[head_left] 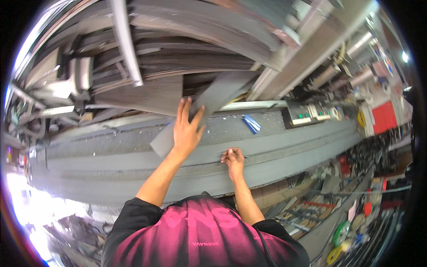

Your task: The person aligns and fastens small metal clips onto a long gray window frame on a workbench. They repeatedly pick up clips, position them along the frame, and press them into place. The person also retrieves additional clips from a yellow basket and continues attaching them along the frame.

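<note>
My left hand [187,129] is spread over a flat grey strip [224,91], its fingers stretched out on or just above it. The strip lies slantwise across the bench, its near end beside my left wrist and its far end among the stacked material. To the right and nearer my body, my right hand [233,160] has its fingers curled together above the grey bench [275,153]. Whatever those fingers may pinch is too small to make out. A small blue hand tool [251,124] lies on the bench beyond my right hand.
Ribbed dark sheets [147,93] and long strips are stacked behind the bench. A pale upright bar [124,42] and a thick slanted beam [311,53] stand over them. A control box [311,115] with green buttons sits at right. Scrap pieces [307,207] lie at lower right.
</note>
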Demonstrator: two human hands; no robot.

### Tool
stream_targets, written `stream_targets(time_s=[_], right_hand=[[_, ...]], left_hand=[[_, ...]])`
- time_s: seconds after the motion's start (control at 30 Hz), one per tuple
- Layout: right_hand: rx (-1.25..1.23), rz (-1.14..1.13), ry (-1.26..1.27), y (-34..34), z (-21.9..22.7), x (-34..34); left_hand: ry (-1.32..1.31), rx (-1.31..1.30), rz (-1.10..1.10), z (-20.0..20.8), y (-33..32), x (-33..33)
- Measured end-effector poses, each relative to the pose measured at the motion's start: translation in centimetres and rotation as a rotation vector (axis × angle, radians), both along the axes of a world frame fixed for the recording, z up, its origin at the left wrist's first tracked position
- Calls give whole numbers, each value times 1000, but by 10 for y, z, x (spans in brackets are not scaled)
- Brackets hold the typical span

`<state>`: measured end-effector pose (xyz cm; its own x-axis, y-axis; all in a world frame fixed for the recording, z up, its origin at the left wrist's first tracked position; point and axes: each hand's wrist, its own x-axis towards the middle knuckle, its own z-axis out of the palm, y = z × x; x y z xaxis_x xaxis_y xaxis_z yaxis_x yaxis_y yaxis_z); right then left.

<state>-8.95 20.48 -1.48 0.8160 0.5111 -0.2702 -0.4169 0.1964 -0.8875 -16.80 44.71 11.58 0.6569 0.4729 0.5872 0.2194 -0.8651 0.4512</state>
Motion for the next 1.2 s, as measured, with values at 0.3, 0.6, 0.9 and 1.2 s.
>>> stream_targets(time_s=[0.3, 0.6, 0.9, 1.2], right_hand=[[-116, 10, -35, 1, 0, 8], [9, 20, -71, 27, 24, -14], [189, 184, 147, 96, 67, -46], [223, 167, 166, 144, 86, -45]], left_hand=[[-30, 5, 221, -32, -35, -106], [-59, -173, 263, -30, -33, -132], [-291, -933, 452, -62, -48, -187], [-914, -2160, 82, -45, -1, -131]])
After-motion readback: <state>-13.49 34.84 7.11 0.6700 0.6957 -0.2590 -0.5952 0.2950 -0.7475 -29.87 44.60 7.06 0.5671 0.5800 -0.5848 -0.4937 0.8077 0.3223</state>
